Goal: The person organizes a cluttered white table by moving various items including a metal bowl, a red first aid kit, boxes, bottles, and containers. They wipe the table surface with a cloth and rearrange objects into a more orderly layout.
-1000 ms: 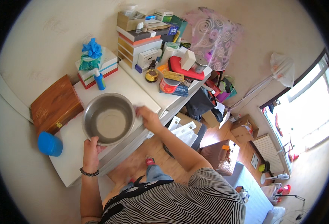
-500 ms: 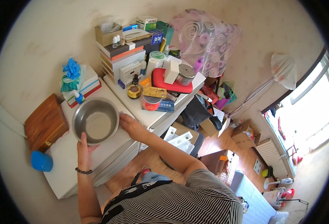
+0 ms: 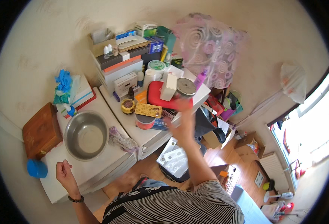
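A steel basin (image 3: 72, 140) rests on the white cabinet top (image 3: 95, 168). Just in front of it, my left hand (image 3: 66, 177) hovers with its fingers curled in and nothing showing in them. To the basin's right lies a crumpled greyish-purple cloth (image 3: 123, 140), untouched. My right hand (image 3: 183, 121) is smeared by motion near the right-hand cabinet's edge, in front of a red case (image 3: 155, 98) and a metal tin (image 3: 186, 87). Its fingers cannot be made out. A red-and-white tub (image 3: 145, 122) and a yellow packet (image 3: 148, 110) are left of that hand.
A wooden box (image 3: 41, 128) and a blue plastic container (image 3: 36, 168) stand at the left. Tissues with blue wrapping (image 3: 63, 81) lie behind the basin. Stacked boxes (image 3: 123, 61) rise at the back. White plastic pieces (image 3: 172, 155) sit below the cabinet's right edge.
Both hands have left the basin. My left hand has drawn back toward me, and my right hand has swung right and away over the other cabinet, uncovering the cloth.
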### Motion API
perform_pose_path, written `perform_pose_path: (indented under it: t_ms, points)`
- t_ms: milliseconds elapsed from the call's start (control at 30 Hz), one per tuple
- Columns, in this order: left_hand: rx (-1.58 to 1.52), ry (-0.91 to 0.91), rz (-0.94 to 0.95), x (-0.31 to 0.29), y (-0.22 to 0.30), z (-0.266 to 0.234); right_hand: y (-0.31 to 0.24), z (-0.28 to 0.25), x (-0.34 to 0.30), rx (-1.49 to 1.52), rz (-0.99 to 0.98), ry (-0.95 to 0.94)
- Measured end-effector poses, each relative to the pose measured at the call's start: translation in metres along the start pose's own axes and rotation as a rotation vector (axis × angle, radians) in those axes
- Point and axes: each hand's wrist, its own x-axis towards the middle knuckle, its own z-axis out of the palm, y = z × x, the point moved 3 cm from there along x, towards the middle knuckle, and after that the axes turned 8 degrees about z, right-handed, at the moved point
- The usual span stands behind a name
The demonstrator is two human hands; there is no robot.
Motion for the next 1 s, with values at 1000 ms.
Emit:
perform_pose_path:
  t_ms: [1000]
  points:
    - [-0.22,-0.498,0.39,0.03,0.128,0.111,0.06,-0.054,0.063,0.16,0.343,0.326]
